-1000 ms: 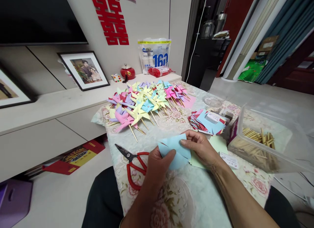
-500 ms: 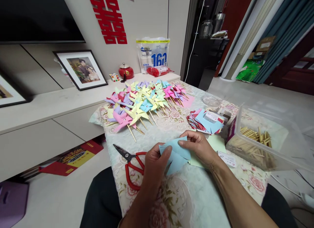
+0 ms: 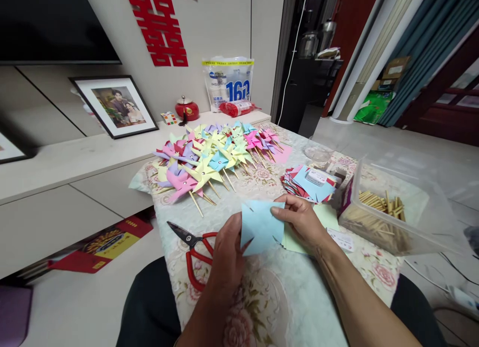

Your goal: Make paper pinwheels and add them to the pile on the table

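A light-blue square of paper (image 3: 262, 230) with slits cut in from its corners is spread flat in front of me, above the tablecloth. My right hand (image 3: 299, 218) pinches its upper right edge between thumb and fingers. At its left edge, my left hand (image 3: 229, 247) holds the sheet, with its fingertips hidden behind the paper. Red-handled scissors (image 3: 192, 245) lie on the cloth just left of my left hand. Pale green paper sheets (image 3: 325, 216) lie under and beside my right hand.
Several finished paper pinwheels (image 3: 209, 160) on sticks cover the table's far left. Beyond my right hand are a stack of coloured paper (image 3: 309, 185), a small white card (image 3: 340, 240) and a clear plastic box (image 3: 374, 232) of short wooden sticks. The floral tablecloth (image 3: 258, 307) covers the table.
The blue paper was bent between both hands and is now opened out flat, its slits showing. My left thumb has come off its front. The view has shifted slightly to the right.
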Demonstrator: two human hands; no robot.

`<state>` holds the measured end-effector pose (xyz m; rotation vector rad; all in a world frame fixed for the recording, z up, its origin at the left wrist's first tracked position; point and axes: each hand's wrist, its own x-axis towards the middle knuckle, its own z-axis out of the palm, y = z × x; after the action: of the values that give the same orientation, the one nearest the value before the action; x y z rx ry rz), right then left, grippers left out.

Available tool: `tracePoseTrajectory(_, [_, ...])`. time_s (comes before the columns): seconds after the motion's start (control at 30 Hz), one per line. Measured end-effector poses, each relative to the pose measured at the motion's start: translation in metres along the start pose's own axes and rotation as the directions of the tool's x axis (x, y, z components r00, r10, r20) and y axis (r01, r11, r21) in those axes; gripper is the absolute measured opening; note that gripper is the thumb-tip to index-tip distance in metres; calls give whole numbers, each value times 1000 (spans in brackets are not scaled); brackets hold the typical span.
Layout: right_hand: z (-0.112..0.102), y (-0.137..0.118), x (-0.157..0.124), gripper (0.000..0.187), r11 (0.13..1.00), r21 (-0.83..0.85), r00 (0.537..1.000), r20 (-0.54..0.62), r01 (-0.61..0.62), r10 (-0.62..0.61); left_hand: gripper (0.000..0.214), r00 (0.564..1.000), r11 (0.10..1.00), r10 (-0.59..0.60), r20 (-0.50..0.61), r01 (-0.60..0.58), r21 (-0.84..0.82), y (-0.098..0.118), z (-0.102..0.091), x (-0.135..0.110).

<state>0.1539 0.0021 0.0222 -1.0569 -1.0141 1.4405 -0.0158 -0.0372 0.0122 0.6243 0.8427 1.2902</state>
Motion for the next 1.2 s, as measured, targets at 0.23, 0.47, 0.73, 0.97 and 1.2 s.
tracePoseTrajectory(0.23, [8,-2,4,38,953,302,984,-177,38,17,56,997,995,-38,74,44,-88,2,10,2])
tracePoseTrajectory(0.47, [13,2,3,38,926,367,982,-190,85,-15,43,997,997,-73,7,73,-24,5,31,9])
tracePoseTrajectory(0.73, [11,2,3,32,914,391,982,-184,110,-39,35,994,924,-74,-82,38,-380,-2,42,31])
tracePoseTrajectory(0.97, [20,13,1,31,910,405,988,-154,87,-25,28,1000,949,7,-23,-15,-316,-20,42,22])
tracePoseTrajectory(1.2, [27,16,-3,31,950,310,996,-87,31,-4,32,987,975,55,-148,-85,-205,-14,43,19])
